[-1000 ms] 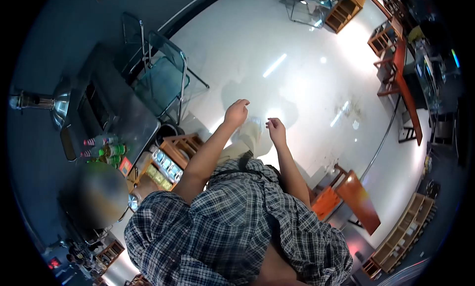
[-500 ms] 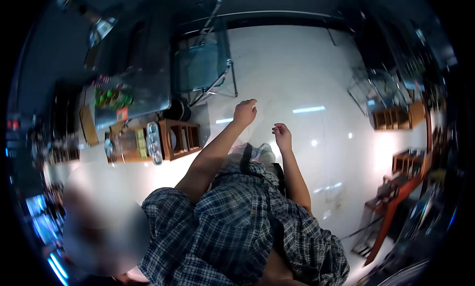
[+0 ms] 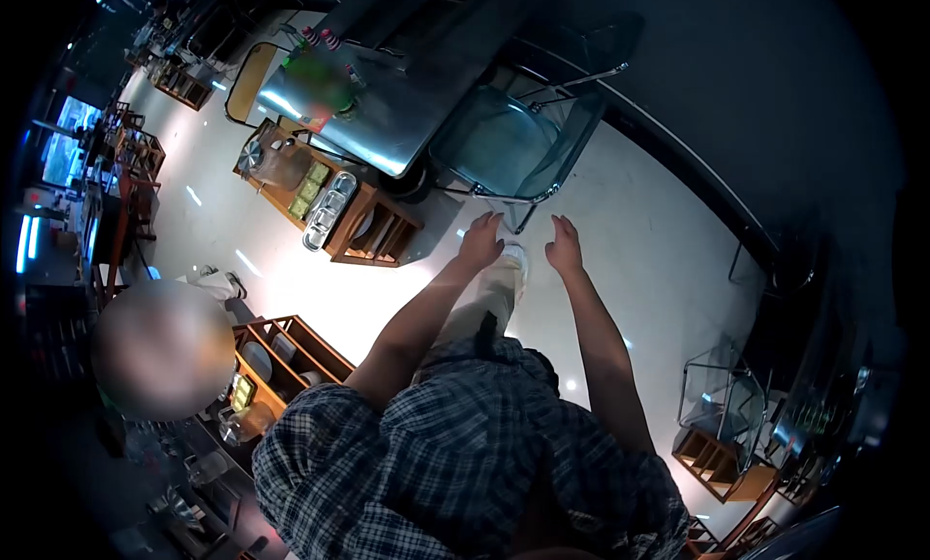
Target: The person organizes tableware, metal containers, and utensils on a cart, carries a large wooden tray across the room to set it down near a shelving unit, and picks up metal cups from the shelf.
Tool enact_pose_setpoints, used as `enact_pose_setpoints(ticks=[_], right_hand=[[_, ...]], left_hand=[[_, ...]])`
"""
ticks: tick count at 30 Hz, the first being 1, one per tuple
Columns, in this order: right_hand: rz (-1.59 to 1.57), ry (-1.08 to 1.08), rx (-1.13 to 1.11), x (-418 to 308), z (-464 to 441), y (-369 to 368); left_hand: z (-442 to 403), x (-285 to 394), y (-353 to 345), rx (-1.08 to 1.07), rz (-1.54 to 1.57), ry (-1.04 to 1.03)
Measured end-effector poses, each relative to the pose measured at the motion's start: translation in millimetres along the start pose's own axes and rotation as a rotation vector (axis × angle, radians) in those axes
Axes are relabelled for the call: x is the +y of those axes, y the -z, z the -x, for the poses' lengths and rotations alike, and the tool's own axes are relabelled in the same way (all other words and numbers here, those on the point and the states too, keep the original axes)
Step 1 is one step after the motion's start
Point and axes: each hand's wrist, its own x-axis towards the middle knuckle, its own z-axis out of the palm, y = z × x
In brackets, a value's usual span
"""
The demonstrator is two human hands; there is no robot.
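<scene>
My left hand [image 3: 481,240] is held out in front of me with its fingers apart and nothing in it. Level with it, my right hand [image 3: 564,246] is also empty, its fingers stretched forward. Just beyond both hands stands a folding chair [image 3: 496,141] with a bluish-green seat and metal legs; neither hand touches it. To the left of my left hand is a wooden shelf unit [image 3: 373,223], with a metal compartment tray [image 3: 329,211] on top.
Behind the shelf unit is a shiny metal table [image 3: 397,124] bearing green items and bottles. Another wooden rack [image 3: 295,357] is at my left, near a person [image 3: 165,352]. A dark wall edge [image 3: 668,153] and more chairs [image 3: 725,395] lie to the right.
My view has turned left, so the chair and table now lie more directly ahead. My right hand has risen level with my left, and a foot shows below them. Both hands stay empty.
</scene>
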Motion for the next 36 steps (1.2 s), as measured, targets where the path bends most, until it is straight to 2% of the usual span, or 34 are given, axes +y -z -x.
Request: enact_pose_setpoints(ticks=[5,7,8,10,12,17,19,23,27,31,36], right_hand=[[0.377,0.012,-0.297,25,-75,-1],[0.445,-0.009,-0.347,36,-97,4],[0.502,-0.007,-0.391,42,-108,7],[0.522,-0.024,-0.440,54,-124,13],[0.548,0.053,-0.382,64,-145,20],[0.639,0.160,-0.410,97,-222,36],[0.691,0.235,-0.424,115,-257,37],[0.803,0.465,-0.459,159,-323,31],[0.832,0.761,-0.543,184,-368,29],[0.777,0.969,-0.569,198,-389,26],[0.778,0.991,-0.607,198,-398,22]], left_hand=[[-76,6,-34,-0.153,0.000,0.097],[-103,14,-51,-0.305,-0.053,0.141],[-116,20,-58,-0.316,-0.039,0.138],[-131,29,-68,-0.509,-0.099,0.222],[-143,32,-81,-0.522,-0.067,0.291],[-173,29,-117,-0.494,-0.052,0.457],[-178,11,-156,-0.453,-0.054,0.518],[-196,11,-182,-0.363,-0.040,0.747],[-220,35,-179,-0.280,-0.054,1.018],[-225,44,-180,-0.197,-0.040,1.090],[-227,46,-182,-0.177,-0.082,1.108]])
